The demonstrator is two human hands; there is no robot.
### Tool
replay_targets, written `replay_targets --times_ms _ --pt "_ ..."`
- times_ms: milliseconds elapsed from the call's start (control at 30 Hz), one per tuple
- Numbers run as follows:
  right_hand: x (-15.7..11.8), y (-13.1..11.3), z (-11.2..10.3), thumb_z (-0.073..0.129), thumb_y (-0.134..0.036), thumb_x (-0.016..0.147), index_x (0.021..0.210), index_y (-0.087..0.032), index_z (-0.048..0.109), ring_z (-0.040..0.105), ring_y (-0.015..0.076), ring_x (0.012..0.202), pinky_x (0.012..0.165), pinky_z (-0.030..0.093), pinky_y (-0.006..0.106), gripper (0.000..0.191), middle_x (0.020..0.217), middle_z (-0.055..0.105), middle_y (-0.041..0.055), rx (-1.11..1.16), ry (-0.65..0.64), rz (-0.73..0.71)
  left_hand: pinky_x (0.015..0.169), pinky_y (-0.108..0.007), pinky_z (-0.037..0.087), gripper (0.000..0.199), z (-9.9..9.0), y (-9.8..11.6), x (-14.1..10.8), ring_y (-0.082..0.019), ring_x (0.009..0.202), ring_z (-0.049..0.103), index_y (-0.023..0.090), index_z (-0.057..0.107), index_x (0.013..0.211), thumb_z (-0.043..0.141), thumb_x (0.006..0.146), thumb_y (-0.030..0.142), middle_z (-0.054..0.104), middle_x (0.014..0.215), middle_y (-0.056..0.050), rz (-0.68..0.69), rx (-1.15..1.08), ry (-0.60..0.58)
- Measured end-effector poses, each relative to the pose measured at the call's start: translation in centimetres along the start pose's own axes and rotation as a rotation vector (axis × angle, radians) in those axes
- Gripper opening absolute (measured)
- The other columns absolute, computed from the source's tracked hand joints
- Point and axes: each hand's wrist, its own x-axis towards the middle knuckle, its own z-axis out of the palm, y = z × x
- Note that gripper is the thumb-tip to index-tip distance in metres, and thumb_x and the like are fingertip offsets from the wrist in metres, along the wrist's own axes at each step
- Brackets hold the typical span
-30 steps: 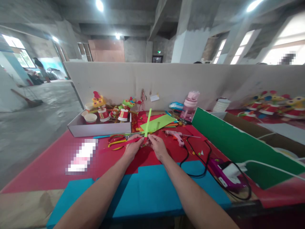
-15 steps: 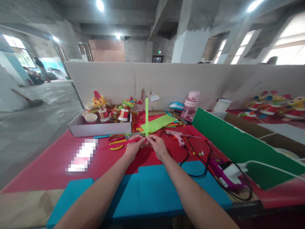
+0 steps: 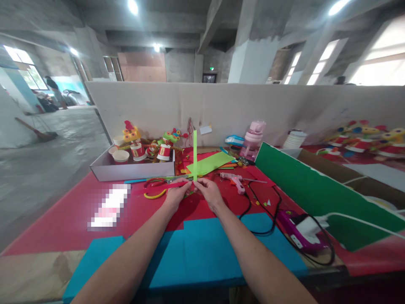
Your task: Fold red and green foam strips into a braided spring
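Close together over the red table cover, my left hand (image 3: pixel 177 193) and my right hand (image 3: pixel 206 192) pinch two paper strips where they meet. The green paper strip (image 3: pixel 195 154) stands upright from my fingertips. A red paper strip (image 3: pixel 158 188) runs out to the left past my left hand. Both hands are closed, and the exact join is hidden by the fingers. Just left of my left hand lie pliers with red and yellow handles (image 3: pixel 155 195). Green paper sheets (image 3: pixel 212 163) lie behind the hands, and a pink glue gun (image 3: pixel 234 180) rests to the right.
A white box (image 3: pixel 133 172) with paper-cup figures stands back left. On the right are a large green-sided box (image 3: pixel 303 194) and a purple power strip (image 3: pixel 302 234) with cords. Blue sheets (image 3: pixel 215 249) cover the near edge; a white partition (image 3: pixel 221 105) closes off the back.
The red strip has swung slightly, now lying higher over the pliers' handles. My hands stay nearly in place, with small finger shifts at the join.
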Motion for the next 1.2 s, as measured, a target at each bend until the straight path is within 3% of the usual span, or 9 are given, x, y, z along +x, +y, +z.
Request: replay_targets --times_ms 233,533,833,1033,1200 --pt "0.1 0.2 -0.1 0.078 -0.046 0.057 0.072 -0.019 0.067 0.054 0.0118 0.055 0.060 0.046 0.026 0.033 0.058 0.060 -0.0032 0.040 0.021 0.004 0.050 -0.023 0.038 0.023 0.0 0.1 -0.1 -0.011 0.049 0.051 0.018 0.060 0.066 0.072 0.067 0.039 0.056 0.052 0.002 0.011 0.036 0.020" --pt "0.6 0.6 -0.6 0.079 -0.048 0.056 0.070 -0.019 0.067 0.055 0.0138 0.055 0.060 0.047 0.028 0.034 0.055 0.060 -0.0028 0.078 0.078 -0.022 0.052 -0.024 0.041 0.038 -0.4 -0.2 0.3 -0.010 0.049 0.049 0.014 0.059 0.060 0.068 0.072 0.049 0.056 0.054 -0.001 0.081 -0.159 0.085" --pt "-0.2 0.2 0.6 0.082 -0.043 0.053 0.068 -0.018 0.062 0.063 0.0153 0.061 0.071 0.053 0.032 0.036 0.064 0.066 -0.0005 0.172 0.033 -0.010 0.052 -0.021 0.040 0.033 -0.1 -0.4 0.2 -0.008 0.052 0.050 0.014 0.058 0.072 0.073 0.068 0.043 0.057 0.059 0.001 0.087 0.005 -0.133" --pt "-0.2 0.1 0.5 0.082 -0.042 0.052 0.067 -0.016 0.065 0.065 0.0176 0.063 0.072 0.053 0.034 0.034 0.065 0.069 0.0023 0.160 0.010 0.046 0.049 -0.021 0.039 0.032 -0.5 -0.6 0.6 -0.008 0.049 0.048 0.014 0.059 0.069 0.074 0.065 0.043 0.056 0.055 0.002 0.069 0.041 -0.054" --pt "0.0 0.3 0.1 0.079 -0.043 0.055 0.065 -0.016 0.066 0.062 0.0160 0.060 0.067 0.052 0.031 0.031 0.061 0.067 0.0010 0.098 0.055 0.011 0.048 -0.020 0.036 0.030 -0.4 -0.5 0.6 -0.007 0.046 0.045 0.015 0.058 0.065 0.073 0.066 0.040 0.054 0.052 0.002 0.080 0.058 -0.036"
